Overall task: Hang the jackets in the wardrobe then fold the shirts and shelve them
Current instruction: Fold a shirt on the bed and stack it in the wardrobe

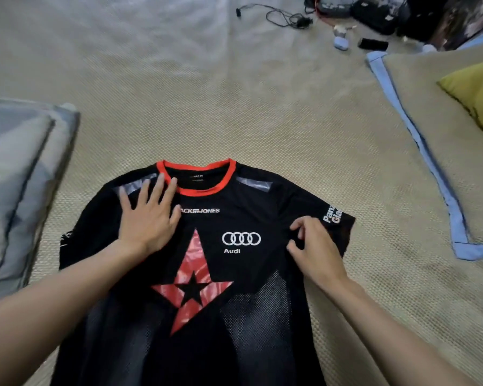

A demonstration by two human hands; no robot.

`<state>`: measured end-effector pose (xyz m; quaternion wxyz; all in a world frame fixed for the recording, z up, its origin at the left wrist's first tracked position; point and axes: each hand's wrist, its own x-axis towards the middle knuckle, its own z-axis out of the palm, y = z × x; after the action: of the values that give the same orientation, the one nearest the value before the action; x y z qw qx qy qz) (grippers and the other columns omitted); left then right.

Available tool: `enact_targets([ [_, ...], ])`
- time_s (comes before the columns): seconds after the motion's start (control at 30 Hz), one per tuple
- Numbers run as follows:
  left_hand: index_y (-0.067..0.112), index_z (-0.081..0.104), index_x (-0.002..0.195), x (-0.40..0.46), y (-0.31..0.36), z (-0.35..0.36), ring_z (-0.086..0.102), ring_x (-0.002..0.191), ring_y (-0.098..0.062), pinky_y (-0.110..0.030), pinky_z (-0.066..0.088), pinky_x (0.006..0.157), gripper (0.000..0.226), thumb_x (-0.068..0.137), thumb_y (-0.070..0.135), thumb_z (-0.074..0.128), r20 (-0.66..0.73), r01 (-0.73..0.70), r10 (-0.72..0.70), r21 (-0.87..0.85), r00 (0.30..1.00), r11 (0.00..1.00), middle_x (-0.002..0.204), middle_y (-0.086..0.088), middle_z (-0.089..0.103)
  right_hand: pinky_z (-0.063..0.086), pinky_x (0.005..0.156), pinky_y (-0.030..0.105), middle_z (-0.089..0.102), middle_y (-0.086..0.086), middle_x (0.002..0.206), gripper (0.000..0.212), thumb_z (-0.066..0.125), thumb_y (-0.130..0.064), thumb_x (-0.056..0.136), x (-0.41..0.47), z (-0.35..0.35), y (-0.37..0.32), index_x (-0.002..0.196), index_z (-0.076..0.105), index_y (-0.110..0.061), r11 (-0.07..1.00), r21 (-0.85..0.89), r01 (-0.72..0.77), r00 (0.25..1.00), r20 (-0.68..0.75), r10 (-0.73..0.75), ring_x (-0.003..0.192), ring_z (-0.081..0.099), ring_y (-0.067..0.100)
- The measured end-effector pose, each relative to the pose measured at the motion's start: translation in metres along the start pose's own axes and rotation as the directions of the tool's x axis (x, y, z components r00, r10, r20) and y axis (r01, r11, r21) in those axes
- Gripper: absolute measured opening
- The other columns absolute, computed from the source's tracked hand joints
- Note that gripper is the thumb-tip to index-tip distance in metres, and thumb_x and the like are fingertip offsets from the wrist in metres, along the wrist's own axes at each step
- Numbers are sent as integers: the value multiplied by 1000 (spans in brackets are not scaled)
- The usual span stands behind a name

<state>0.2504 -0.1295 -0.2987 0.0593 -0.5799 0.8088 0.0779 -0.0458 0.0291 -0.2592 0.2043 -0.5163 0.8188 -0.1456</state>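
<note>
Black jersey [207, 274] lies face-up on the bed [262, 121]. Left hand [148, 215] presses flat; right hand [313, 246] pinches fabric. Folding is starting, likely the sleeve goes inward next.

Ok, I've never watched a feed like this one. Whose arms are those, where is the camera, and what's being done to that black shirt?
There is no machine here. The arms belong to a person, and the single picture comes from a camera worn on their head, looking forward and down.

A black shirt with a red collar and a red star lies face up, spread on a beige bed cover. The left hand rests flat on the shirt beside the collar, fingers straight. The right hand pinches the fabric near the sleeve on its side. No fold shows yet.

Around it: a grey pillow at the left, a blue-edged blanket and a yellow cushion at the right, and cables and small dark items at the far edge, too blurred to name.
</note>
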Motion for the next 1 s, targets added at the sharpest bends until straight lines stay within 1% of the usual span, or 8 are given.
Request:
enact_targets([
  [0.13,9,39,146,-18,-89,-20,47,131,-43,-61,37,105,66,91,42,57,-71,290,-297,-101,952,952,148,-20,44,52,84,36,56,-11,97,22,65,-19,89,8,32,-74,108,56,-26,986,94,141,977,147,-154,92,57,10],
  [0.27,13,51,120,-41,-143,-17,59,115,-36,-45,48,94,62,78,51,76,145,495,-476,-353,867,794,123,-15,61,49,93,38,62,-3,119,31,59,-18,93,29,74,-156,124,57,-20,954,116,276,924,240,-296,111,60,18],
  [0.43,13,62,86,-66,-172,2,68,89,-29,-38,47,71,35,80,43,79,312,445,-320,-571,895,690,84,-4,68,44,108,44,56,0,141,44,52,-17,97,43,128,-247,141,50,-20,900,123,418,816,384,-432,131,53,21],
  [0.53,5,68,98,-76,-180,-8,71,85,-17,-32,55,75,26,90,29,74,311,378,-227,-842,923,385,89,-3,75,37,117,43,47,3,154,57,53,-18,96,39,155,-286,151,40,-22,900,172,401,776,458,-433,141,45,23],
  [0.63,4,60,107,-86,-183,-27,66,54,-8,-18,51,48,19,99,21,62,308,333,-209,-938,928,96,68,5,72,29,121,44,37,7,161,62,48,-23,97,36,171,-305,157,31,-25,925,121,359,791,487,-370,144,39,34],
  [0.7,6,55,101,-90,-188,-35,60,48,-16,-25,47,37,20,100,25,61,270,306,-316,-949,910,70,71,-1,65,27,121,45,32,8,163,63,45,-24,99,34,175,-310,159,26,-26,936,90,341,797,500,-339,144,37,40],
  [0.8,12,48,85,-92,-201,-43,61,65,-16,-36,58,44,21,99,22,60,268,302,-491,-953,829,-10,79,-5,53,27,120,47,27,7,166,64,42,-27,100,31,177,-315,161,20,-29,943,54,329,800,514,-309,144,34,42],
  [1.0,22,41,80,-96,-218,-47,53,55,-4,-20,44,38,35,90,2,68,253,232,-565,-966,785,-110,69,6,52,29,117,49,22,3,167,66,45,-32,100,23,174,-325,161,17,-33,959,64,277,814,514,-269,145,31,39],
])
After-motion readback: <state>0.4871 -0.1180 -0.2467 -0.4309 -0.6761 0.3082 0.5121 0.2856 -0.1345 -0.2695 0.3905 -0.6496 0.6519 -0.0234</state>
